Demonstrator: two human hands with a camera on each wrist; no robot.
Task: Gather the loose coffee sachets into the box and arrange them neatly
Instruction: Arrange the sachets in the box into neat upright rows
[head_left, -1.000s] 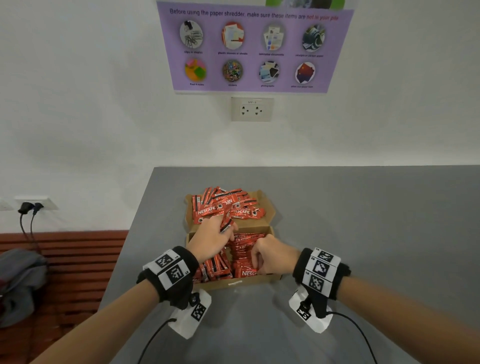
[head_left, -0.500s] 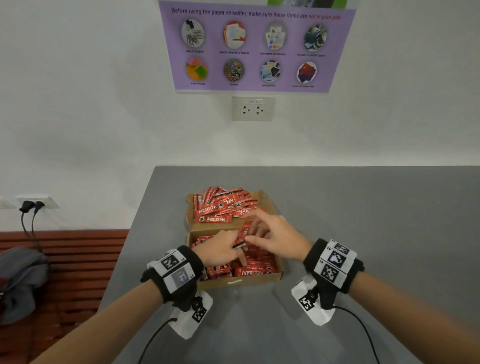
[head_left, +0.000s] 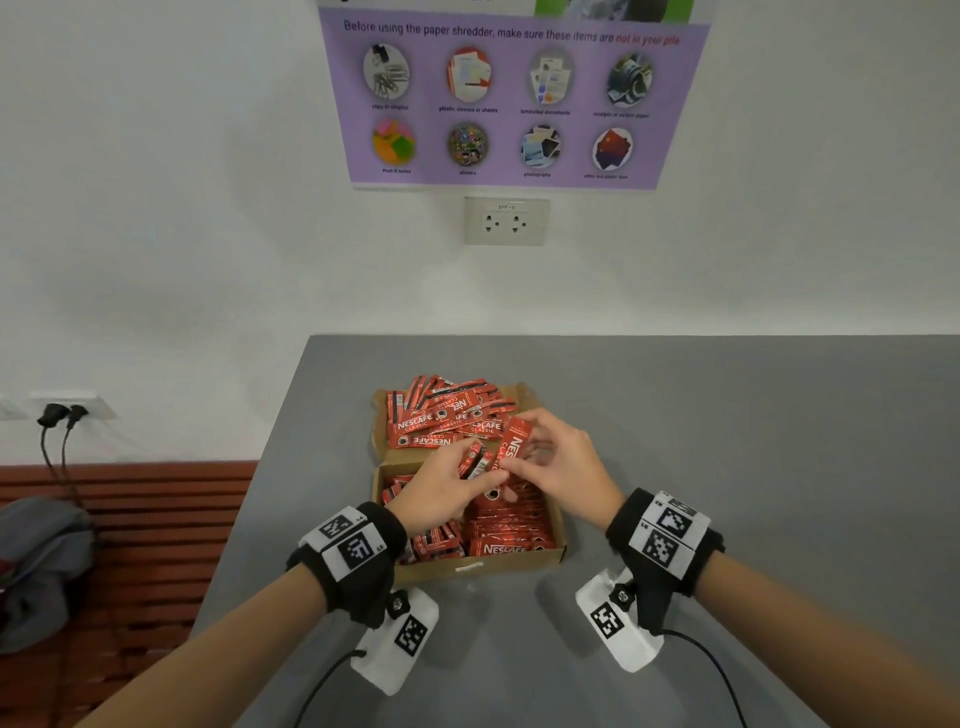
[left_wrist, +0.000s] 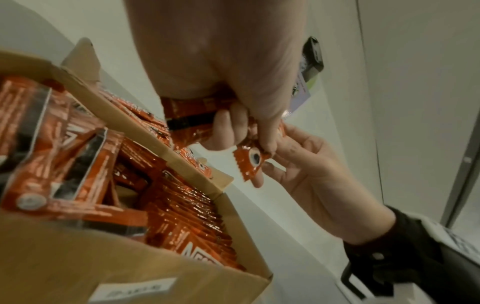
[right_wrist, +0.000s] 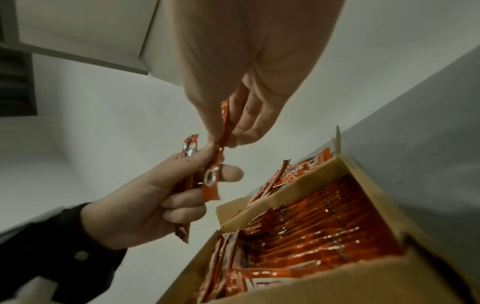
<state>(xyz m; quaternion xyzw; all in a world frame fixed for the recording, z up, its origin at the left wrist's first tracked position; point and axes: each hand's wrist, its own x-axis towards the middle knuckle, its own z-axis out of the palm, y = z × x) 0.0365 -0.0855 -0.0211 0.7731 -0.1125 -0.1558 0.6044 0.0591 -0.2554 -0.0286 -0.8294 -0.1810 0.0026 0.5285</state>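
Note:
A brown cardboard box (head_left: 558, 525) lies on the grey table, with red coffee sachets (head_left: 511, 522) standing in rows in its near half. Loose sachets (head_left: 447, 415) are heaped on the open lid flap behind it. Above the box my left hand (head_left: 452, 488) grips a small bundle of sachets (left_wrist: 189, 111). My right hand (head_left: 558, 462) pinches one upright sachet (head_left: 514, 441) between thumb and fingers, and its lower end (right_wrist: 210, 181) touches the left hand's fingers. The row in the box (right_wrist: 324, 216) looks neatly stacked from the right wrist view.
The grey table (head_left: 727, 441) stretches right and toward me; its left edge drops to a red slatted bench (head_left: 130, 519) with a grey bag (head_left: 36, 561). A white wall with a socket (head_left: 506, 221) and a purple poster (head_left: 511, 98) rises behind.
Both hands rose out of the box. The right hand reached to the lid pile and lifted one sachet, now held upright against the left hand's bundle.

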